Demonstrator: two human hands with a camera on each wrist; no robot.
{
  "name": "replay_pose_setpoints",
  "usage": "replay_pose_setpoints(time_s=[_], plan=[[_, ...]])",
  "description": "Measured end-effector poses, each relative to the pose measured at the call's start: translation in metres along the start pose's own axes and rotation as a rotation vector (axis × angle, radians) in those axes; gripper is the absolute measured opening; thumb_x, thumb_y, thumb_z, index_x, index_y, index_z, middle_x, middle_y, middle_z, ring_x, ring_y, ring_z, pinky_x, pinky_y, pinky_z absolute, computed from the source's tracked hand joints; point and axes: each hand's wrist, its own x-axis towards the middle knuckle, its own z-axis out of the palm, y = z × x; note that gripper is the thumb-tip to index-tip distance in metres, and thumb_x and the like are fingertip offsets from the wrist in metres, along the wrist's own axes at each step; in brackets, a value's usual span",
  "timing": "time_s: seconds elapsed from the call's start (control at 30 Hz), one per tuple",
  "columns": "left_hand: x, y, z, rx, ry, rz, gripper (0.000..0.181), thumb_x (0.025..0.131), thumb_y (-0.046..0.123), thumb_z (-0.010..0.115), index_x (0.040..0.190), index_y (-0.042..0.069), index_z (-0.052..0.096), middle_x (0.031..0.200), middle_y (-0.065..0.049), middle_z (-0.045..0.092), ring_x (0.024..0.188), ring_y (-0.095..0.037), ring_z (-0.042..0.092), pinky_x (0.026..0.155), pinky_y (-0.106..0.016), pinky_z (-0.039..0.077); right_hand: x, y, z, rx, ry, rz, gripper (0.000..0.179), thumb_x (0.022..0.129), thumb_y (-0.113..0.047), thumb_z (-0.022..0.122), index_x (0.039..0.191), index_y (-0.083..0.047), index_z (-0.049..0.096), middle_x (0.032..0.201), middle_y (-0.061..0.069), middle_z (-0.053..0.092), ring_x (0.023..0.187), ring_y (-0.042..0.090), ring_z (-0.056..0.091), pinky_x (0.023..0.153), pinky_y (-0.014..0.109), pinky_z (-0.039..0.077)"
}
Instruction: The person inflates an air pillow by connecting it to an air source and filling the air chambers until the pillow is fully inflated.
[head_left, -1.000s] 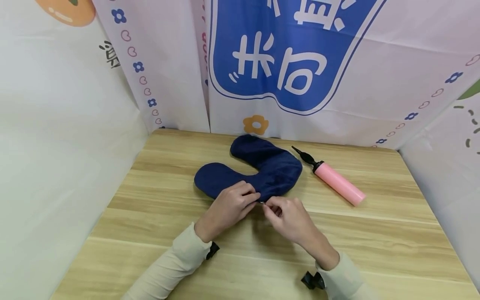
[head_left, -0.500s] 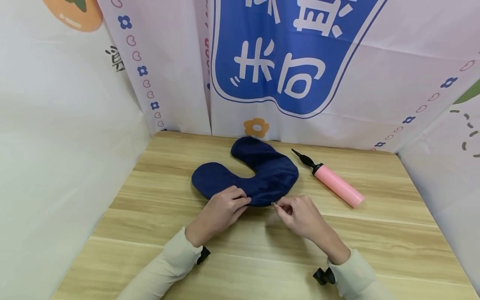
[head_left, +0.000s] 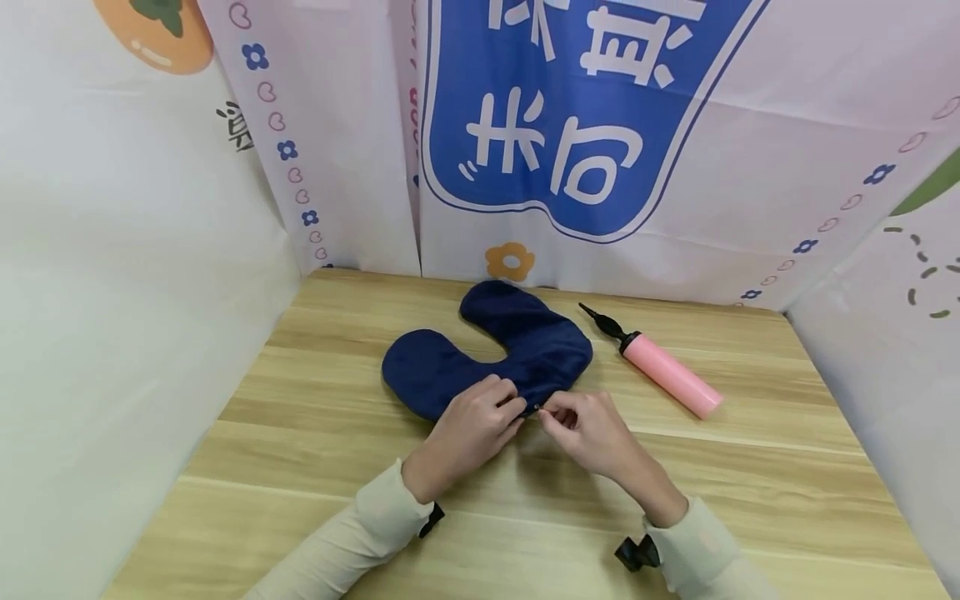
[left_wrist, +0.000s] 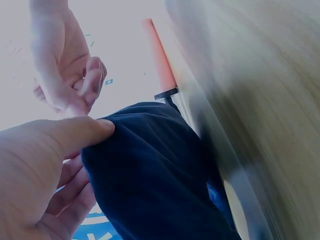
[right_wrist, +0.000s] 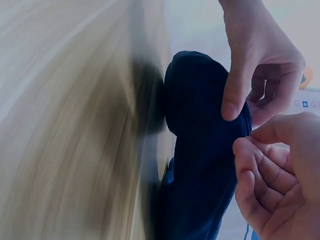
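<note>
A navy blue, U-shaped neck pillow [head_left: 551, 350] rests on the wooden table, its curve toward the right. My left hand [head_left: 474, 419] pinches the pillow's near edge; in the left wrist view the left thumb [left_wrist: 97, 129] presses on top of the fabric with the fingers beneath. Close beside it, my right hand [head_left: 588, 429] pinches a small shiny zipper pull [head_left: 537, 407] at the same edge, between thumb and index finger. In the right wrist view, the right fingertips largely cover the pull, and a seam runs along the dark fabric [right_wrist: 202, 145].
A pink hand pump [head_left: 671, 375] with a black nozzle lies to the right of the pillow. Printed cloth [head_left: 360, 142] hangs behind the table [head_left: 300, 467] and along both sides.
My right hand first slid right along the pillow's edge with the zipper pull, then came slightly back left. The left hand shifted left, then right again, closing the gap between the hands.
</note>
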Motion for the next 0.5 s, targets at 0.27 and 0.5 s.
replay_pose_setpoints(time_s=[0.27,0.5], plan=[[-0.008,-0.003,-0.005,0.006,0.009,0.017,0.014,0.095,0.008,0.079,0.082,0.012,0.075,0.085,0.002,0.064,0.074,-0.012,0.052,0.07,-0.021,0.05,-0.001,0.013,0.002,-0.142,0.006,-0.031,0.021,0.091,-0.01,0.075,0.073,-0.019,0.069,0.062,-0.011,0.063,0.056,-0.008,0.05,0.053,0.015,0.046],[-0.02,-0.008,-0.022,-0.066,-0.03,-0.069,0.004,0.091,0.007,0.083,0.093,0.01,0.08,0.09,0.001,0.068,0.082,-0.013,0.059,0.076,-0.024,0.056,-0.001,0.025,0.003,-0.074,0.057,0.001,0.023,0.092,-0.006,0.074,0.073,-0.018,0.072,0.064,-0.012,0.066,0.056,-0.006,0.054,0.053,0.017,0.049]])
